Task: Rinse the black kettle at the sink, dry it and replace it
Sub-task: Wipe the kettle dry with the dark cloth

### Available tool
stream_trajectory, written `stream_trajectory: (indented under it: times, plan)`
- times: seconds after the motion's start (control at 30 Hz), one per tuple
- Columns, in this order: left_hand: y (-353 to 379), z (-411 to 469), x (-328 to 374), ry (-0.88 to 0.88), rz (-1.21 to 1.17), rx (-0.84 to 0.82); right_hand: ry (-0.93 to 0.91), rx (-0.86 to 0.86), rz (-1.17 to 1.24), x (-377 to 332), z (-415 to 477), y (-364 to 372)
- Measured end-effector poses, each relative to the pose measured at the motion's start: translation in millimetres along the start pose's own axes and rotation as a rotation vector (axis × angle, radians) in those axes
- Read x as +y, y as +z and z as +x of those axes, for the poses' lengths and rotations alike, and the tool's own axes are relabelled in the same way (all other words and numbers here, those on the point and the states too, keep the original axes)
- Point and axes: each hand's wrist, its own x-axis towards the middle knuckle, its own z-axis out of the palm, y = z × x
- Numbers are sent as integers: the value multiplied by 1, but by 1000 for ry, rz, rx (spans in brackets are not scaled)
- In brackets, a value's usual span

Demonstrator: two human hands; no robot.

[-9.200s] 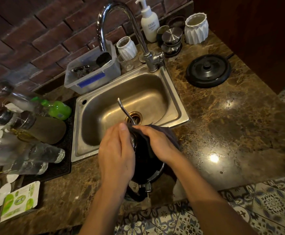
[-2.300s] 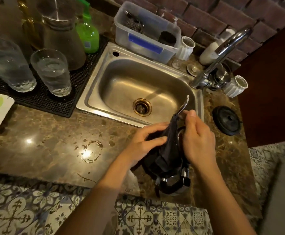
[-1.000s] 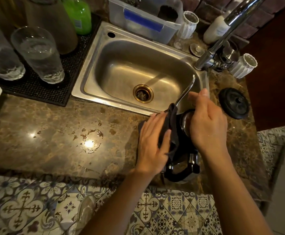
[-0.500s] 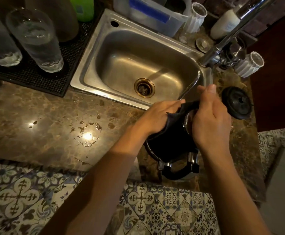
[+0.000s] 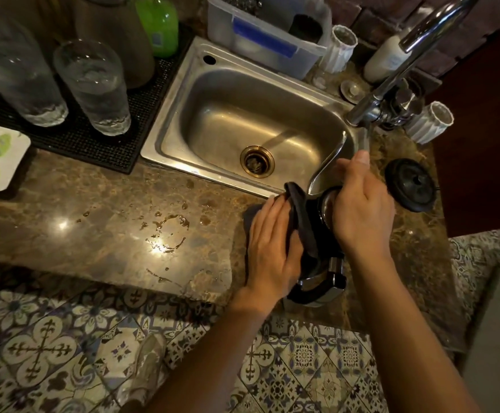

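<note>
Beside sink (image 5: 180,93): left hand (image 5: 272,248) now down on black kettle (image 5: 320,289) flank, fingers flat pressing cloth (image 5: 301,216); right hand (image 5: 362,210) grips its top. Drying ongoing.

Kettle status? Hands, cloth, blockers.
Left hand presses dark cloth flat against black kettle. Right hand grips kettle's top. Kettle base sits uncovered on counter to the right.
</note>
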Motion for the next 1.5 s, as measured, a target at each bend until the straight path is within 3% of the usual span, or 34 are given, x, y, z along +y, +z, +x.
stream_trajectory:
  times: [0.13,0.23,0.33,0.5,0.6,0.77,0.93,1.13,1.37,1.5]
  plan:
    - [6,-8,6,298,195,10,-11,5,-5,0,-1,0]
    - [4,11,9,369,156,13,-31,13,-6,3,0,3]
    - [-7,37,19,342,36,-64,-28,19,-8,4,1,3]
    - [-17,78,5,130,-5,-414,20,-1,39,2,0,1]
    - [-19,70,-14,103,65,-402,36,2,58,1,0,2]
    - [-19,42,-18,-100,-187,-272,36,13,80,1,0,3]
    - [-3,-23,-11,102,128,-136,36,18,130,3,-2,1]
    - [-3,1,-1,283,151,-83,34,-2,131,6,-2,0]
    - [-22,65,30,211,-134,-293,37,8,97,4,3,-3]
    - [-23,82,19,139,-120,-397,26,11,61,6,3,0]
